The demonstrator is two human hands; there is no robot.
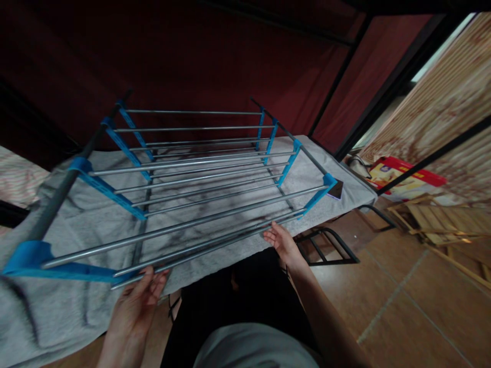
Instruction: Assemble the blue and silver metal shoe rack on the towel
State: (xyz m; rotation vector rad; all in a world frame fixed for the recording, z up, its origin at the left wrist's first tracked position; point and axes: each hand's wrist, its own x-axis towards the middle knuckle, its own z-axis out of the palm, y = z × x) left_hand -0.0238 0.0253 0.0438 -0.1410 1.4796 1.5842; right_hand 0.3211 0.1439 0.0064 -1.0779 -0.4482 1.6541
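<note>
Grey cloth (57, 304): soft, fuzzy, rumpled, spreading beneath both hands and out past the left one.
Blue bracket (76, 271): chunky moulded plastic, just left of the left hand.
Left hand (136, 299): thumb and fingers pinching the thin lower rod (207, 252), smooth round metal!
Rack (195, 222): here it is, straight ahead of both hands, shiny parallel tubes.
Right hand (284, 245): well apart from the left, fingertips at that rod; gripping or not, can't tell.
Phone (336, 189): flat dark slab, beyond the right hand.

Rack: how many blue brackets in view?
8 blue brackets. Left pole: nearest, second, third, farthest. Right pole: nearest, second, third, farthest. None looks hidden.
</note>
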